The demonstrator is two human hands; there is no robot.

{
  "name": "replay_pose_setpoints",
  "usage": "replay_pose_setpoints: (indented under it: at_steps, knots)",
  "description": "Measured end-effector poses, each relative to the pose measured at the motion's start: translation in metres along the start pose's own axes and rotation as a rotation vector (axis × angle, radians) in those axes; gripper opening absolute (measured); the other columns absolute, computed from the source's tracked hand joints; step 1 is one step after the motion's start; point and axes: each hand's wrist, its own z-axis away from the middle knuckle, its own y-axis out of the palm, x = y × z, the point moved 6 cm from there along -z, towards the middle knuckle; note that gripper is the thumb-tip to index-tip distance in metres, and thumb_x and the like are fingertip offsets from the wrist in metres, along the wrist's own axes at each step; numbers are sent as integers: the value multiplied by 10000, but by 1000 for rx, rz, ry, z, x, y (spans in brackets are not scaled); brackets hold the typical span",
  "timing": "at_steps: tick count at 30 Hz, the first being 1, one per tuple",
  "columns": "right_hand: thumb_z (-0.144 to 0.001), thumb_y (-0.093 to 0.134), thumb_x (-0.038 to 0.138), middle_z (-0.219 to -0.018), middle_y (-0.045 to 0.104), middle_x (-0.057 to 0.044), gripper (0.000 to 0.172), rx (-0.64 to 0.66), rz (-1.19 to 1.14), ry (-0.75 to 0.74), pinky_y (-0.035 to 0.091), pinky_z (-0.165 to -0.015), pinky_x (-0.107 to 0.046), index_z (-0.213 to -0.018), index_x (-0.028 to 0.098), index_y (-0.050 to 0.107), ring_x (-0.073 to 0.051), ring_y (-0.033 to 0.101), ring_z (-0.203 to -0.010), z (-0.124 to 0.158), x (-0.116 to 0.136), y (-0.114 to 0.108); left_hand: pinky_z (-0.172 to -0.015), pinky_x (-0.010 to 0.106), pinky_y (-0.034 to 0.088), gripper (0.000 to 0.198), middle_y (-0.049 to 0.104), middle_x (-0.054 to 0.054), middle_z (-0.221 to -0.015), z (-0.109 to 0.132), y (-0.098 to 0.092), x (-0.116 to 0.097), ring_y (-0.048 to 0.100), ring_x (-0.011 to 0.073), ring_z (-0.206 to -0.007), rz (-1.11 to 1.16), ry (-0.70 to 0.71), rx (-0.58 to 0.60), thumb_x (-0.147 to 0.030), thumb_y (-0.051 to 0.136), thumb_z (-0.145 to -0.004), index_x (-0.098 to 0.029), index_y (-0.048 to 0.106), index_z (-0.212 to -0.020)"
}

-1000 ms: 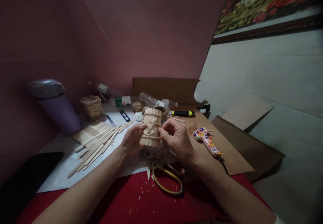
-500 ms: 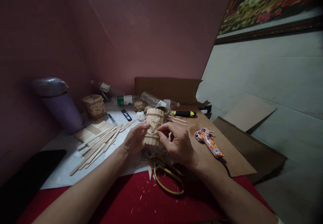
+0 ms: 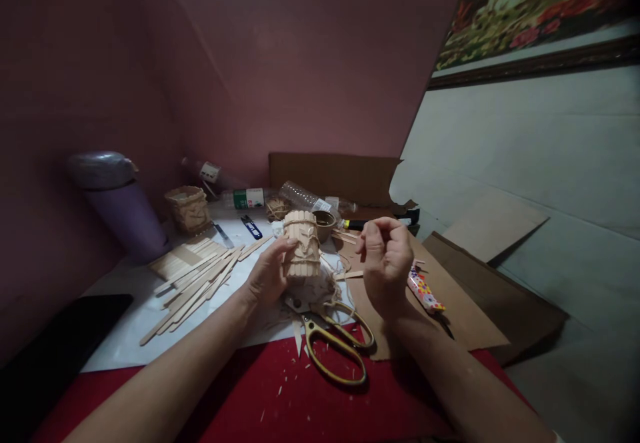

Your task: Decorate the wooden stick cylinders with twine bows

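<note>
My left hand (image 3: 270, 270) is closed round the left side of a small cylinder of wooden craft sticks (image 3: 301, 246), held nearly upright. Twine bands run round its top and bottom, with a raised twine decoration between them. My right hand (image 3: 387, 256) is raised to the right, apart from the cylinder, its fingers curled and pinched; whatever they hold, if anything, is too small to make out. Below the cylinder lie gold-handled scissors (image 3: 335, 350), beside loose twine (image 3: 333, 286). A flower-patterned glue gun (image 3: 425, 290) rests on cardboard, partly hidden by my right hand.
Loose craft sticks (image 3: 195, 290) lie on white paper at left. Behind them stand a second decorated holder (image 3: 189, 211) and a purple tumbler (image 3: 123, 210). Plastic bottles (image 3: 303, 196), a twine ball (image 3: 277, 208), a bowl (image 3: 325, 222) and a utility knife (image 3: 354, 224) lie at the back.
My right hand has let go of the cylinder's front and moved right and up, now covering part of the glue gun. My left hand still holds the cylinder, which has shifted slightly.
</note>
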Motion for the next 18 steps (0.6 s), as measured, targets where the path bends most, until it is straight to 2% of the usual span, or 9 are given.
replay_pose_setpoints:
  at_steps: [2,5,7,10,13,15,18]
  knots:
    - [-956,476,335,-683,499,35,126,21,-44,19,400,-509,-234,-907,219,469,-108,487,-552,0,0,1,-611,318,538,318,719,42,-853,0,1,-1,661,212,-736,-10,25,-42,-262,697,-647,-178,648,-950]
    - [-951,479,331,-700,513,22,137,176,70,35,399,-534,-245,-890,210,499,-107,482,-564,7,0,11,-623,313,542,339,710,35,-848,-2,1,-2,655,203,-733,-29,73,-63,-261,718,-633,-177,635,-951]
    - [-945,481,320,-690,512,23,139,251,139,14,385,-535,-247,-869,208,510,-106,469,-555,12,1,16,-624,303,543,377,706,30,-865,-7,-4,-9,655,194,-741,-42,159,-83,-248,745,-618,-179,622,-968]
    - [-936,484,306,-683,517,24,136,269,171,-24,375,-532,-242,-846,207,511,-106,462,-551,15,3,18,-652,301,554,449,703,18,-882,-15,-21,-29,660,177,-750,-51,306,-153,-205,793,-585,-184,603,-991]
    - [-930,494,302,-688,547,15,132,282,213,-34,381,-551,-242,-847,205,528,-115,487,-571,16,1,21,-664,330,575,451,706,27,-896,-21,-40,-50,668,183,-754,-41,366,-235,-183,789,-607,-177,600,-1016]
    - [-930,495,302,-698,571,5,144,330,249,-35,381,-563,-244,-842,200,546,-121,506,-587,19,-1,25,-675,354,585,385,711,61,-896,-25,-49,-56,679,209,-784,4,323,-228,-187,757,-646,-149,609,-999]
    - [-937,489,311,-692,582,-5,204,417,304,-55,367,-564,-247,-781,197,554,-125,508,-587,25,-7,32,-699,374,592,323,719,103,-898,-28,-57,-55,691,232,-801,37,233,-201,-164,723,-677,-117,626,-981]
